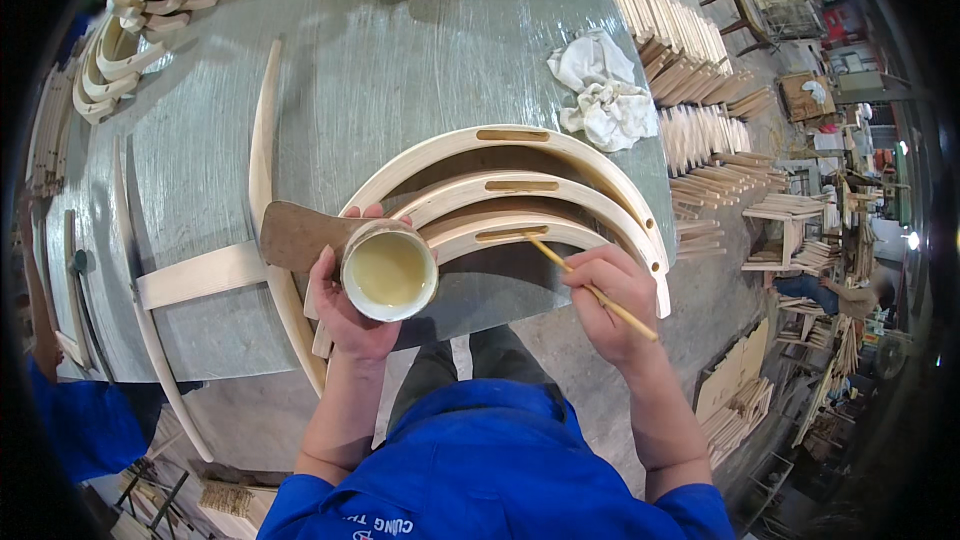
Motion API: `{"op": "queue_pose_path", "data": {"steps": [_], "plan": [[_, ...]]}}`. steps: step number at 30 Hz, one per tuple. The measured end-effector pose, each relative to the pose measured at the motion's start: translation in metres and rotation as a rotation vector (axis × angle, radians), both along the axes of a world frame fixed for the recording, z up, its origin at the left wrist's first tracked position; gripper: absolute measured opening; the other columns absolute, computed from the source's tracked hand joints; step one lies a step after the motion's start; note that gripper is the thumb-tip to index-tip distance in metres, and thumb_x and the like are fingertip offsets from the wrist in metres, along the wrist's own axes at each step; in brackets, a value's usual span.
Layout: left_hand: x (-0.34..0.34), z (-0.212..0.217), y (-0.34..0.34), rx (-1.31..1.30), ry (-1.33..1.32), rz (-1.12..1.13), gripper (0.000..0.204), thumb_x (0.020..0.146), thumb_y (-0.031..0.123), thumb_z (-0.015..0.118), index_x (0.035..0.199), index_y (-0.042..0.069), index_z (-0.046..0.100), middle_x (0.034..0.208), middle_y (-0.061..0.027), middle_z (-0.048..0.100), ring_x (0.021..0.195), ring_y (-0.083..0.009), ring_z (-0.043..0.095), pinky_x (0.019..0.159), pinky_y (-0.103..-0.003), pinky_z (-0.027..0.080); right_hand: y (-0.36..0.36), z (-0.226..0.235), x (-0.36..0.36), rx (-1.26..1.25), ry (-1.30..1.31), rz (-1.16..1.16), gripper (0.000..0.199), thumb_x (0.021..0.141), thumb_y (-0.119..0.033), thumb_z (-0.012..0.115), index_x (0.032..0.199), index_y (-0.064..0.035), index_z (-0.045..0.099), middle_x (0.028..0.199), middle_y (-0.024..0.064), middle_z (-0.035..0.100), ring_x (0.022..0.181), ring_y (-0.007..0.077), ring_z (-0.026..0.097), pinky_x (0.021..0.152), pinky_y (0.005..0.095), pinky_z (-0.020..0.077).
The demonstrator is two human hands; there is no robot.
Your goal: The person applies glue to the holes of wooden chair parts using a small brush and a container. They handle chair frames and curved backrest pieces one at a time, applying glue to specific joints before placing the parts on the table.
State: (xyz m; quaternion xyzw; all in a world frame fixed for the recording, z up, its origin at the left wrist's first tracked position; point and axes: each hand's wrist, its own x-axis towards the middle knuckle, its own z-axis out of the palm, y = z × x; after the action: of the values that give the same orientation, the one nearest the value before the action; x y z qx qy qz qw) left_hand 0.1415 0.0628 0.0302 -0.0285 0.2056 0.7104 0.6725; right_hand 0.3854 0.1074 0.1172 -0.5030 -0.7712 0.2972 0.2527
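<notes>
**Hands at the bench: cup in the left, stick in the right**

The left hand [345,305] is wrapped around a small round cup [388,269] of pale yellow-cream liquid, fingers closed on its wall, held over the near edge of the grey-green table [380,70]. The right hand [615,300] is pinched shut on a thin wooden stick [592,289], whose far tip touches the slot of the nearest curved wooden piece [520,230]. Three such curved pieces lie nested on the table, each with a slot at its crown. A brown flat scrap [300,233] lies just beside the cup. A crumpled white rag [603,90] rests near the table's right edge. Stacks of wooden slats [690,70] stand beyond that edge. A brown cardboard box [806,95] sits farther right; flat cardboard sheets [735,380] lean lower right. No label is legible.
</notes>
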Motion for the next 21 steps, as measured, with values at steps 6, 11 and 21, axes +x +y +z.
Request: {"op": "queue_pose_path", "data": {"steps": [6, 11, 21], "plan": [[-0.005, 0.006, -0.003, -0.002, 0.035, 0.026, 0.051, 0.092, 0.039, 0.035, 0.136, 0.013, 0.036, 0.138, -0.0064, 0.040, 0.129, -0.0339, 0.036, 0.097, -0.064, 0.034, 0.007, 0.002, 0.003, 0.071, -0.055, -0.059, 0.009, 0.069, 0.004, 0.057, 0.076, -0.0006, 0.060, 0.079, 0.0133, 0.060, 0.071, 0.0268, 0.062, 0.065, 0.0334, 0.0504], [-0.006, 0.009, -0.009, 0.017, 0.040, 0.044, 0.051, 0.092, 0.039, 0.035, 0.135, 0.013, 0.036, 0.136, -0.0068, 0.042, 0.128, -0.0337, 0.037, 0.097, -0.065, 0.034, 0.001, 0.005, -0.009, 0.023, -0.031, -0.022, 0.009, 0.070, 0.005, 0.057, 0.077, -0.0004, 0.061, 0.079, 0.0136, 0.060, 0.070, 0.0271, 0.061, 0.064, 0.0335, 0.0496], [-0.003, 0.025, -0.032, 0.003, 0.087, 0.069, 0.050, 0.091, 0.038, 0.039, 0.133, 0.011, 0.038, 0.133, -0.0064, 0.044, 0.126, -0.0335, 0.040, 0.094, -0.064, 0.038, -0.008, -0.015, -0.013, 0.023, 0.098, 0.044, 0.008, 0.070, 0.004, 0.056, 0.076, -0.0006, 0.060, 0.080, 0.0137, 0.060, 0.072, 0.0278, 0.061, 0.065, 0.0331, 0.0496]]}}
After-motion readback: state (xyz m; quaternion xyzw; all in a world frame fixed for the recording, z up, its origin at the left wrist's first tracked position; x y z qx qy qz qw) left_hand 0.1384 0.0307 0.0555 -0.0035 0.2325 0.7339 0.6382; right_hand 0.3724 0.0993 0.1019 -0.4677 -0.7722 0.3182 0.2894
